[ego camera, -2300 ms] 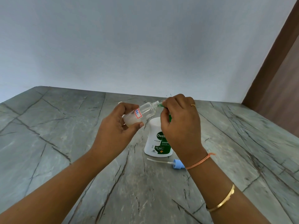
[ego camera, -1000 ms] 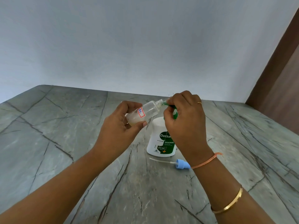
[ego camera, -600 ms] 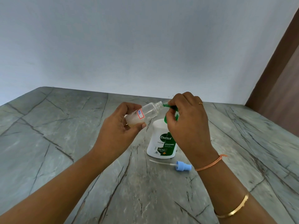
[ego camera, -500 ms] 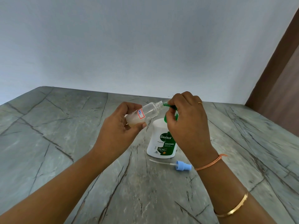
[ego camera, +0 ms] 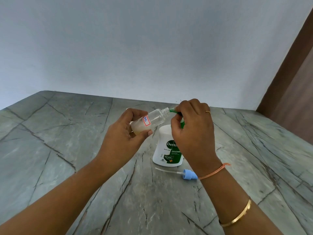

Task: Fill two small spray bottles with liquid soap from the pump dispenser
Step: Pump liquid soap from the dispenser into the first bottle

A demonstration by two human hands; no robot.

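A left hand (ego camera: 125, 138) grips a tilted bottle (ego camera: 150, 121), neck pointing to 2 o'clock, against the green pump (ego camera: 172, 110) gripped by the right hand (ego camera: 193, 133) above the dispenser (ego camera: 166, 150); a spray cap (ego camera: 189, 174) lies at the dispenser's 5 o'clock.

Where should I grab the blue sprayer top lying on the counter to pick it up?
Pinch the blue sprayer top across its round collar, coming from above. It lies on its side on the counter, and its thin dip tube trails left, likely too flimsy to lift by.
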